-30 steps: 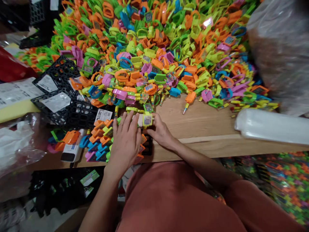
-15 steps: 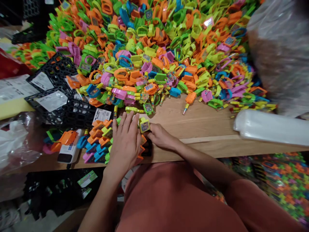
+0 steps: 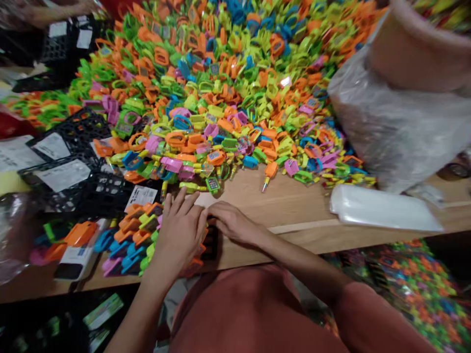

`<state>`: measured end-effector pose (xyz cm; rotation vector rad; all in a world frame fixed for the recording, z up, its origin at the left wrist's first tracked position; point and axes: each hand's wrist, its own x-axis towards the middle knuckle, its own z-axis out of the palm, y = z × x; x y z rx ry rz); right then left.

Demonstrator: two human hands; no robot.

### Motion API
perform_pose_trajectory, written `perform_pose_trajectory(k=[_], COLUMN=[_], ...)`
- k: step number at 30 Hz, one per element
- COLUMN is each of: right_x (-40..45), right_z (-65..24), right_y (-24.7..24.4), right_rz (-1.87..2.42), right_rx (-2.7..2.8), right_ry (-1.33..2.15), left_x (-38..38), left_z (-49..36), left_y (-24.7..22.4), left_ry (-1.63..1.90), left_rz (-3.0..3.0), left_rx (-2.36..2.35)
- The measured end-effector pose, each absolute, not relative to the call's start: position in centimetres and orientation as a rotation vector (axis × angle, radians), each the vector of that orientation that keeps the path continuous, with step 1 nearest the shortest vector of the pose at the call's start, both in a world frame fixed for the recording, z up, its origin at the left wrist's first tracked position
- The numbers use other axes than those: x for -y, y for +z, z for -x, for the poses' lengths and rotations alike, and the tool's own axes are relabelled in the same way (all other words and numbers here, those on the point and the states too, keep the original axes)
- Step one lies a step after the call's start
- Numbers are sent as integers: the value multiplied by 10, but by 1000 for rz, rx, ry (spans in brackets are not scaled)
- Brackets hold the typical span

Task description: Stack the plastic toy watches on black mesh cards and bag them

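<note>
Beyond the slotted black tray (image 3: 210, 243), a heap of toy watches (image 3: 221, 93) is facing us. Left of the tray's bare end, packed watches (image 3: 129, 225) are sitting near our left hand (image 3: 180, 228), fingers long, slightly parted; just beyond that end our right hand (image 3: 231, 220) is resting bent-fingered, its hold impossible to tell. We are judging the watches light, stiff, slick, best pinched by their sides.

Workshop: heap of bright multicoloured plastic watch-shaped toys (image 3: 228, 93) beyond the left hand (image 3: 182, 223), black mesh plastic trays (image 3: 88, 190) left of it.
</note>
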<state>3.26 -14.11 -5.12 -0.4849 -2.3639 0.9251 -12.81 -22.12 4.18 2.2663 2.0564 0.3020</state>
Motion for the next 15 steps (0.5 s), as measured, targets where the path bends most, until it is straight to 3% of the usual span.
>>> perform_pose_trajectory(k=[5,8,11,15], right_x=[92,79,87,115], right_z=[-107,-140,-144,-103], right_y=[-29,-35,-48,-56], right_rz=[1375,1707,1642,1221], right_rx=[2223,2238,2096,1867], right_ry=[501,423,662,1205], left_x=[225,225,225,226], left_z=[134,135,134,133], left_y=[38,37,36,38], left_ry=[377,404,456,474], left_rz=[-2277,-2239,-2196,-2144], left_rx=[-1991,-2007,-2019,-2031])
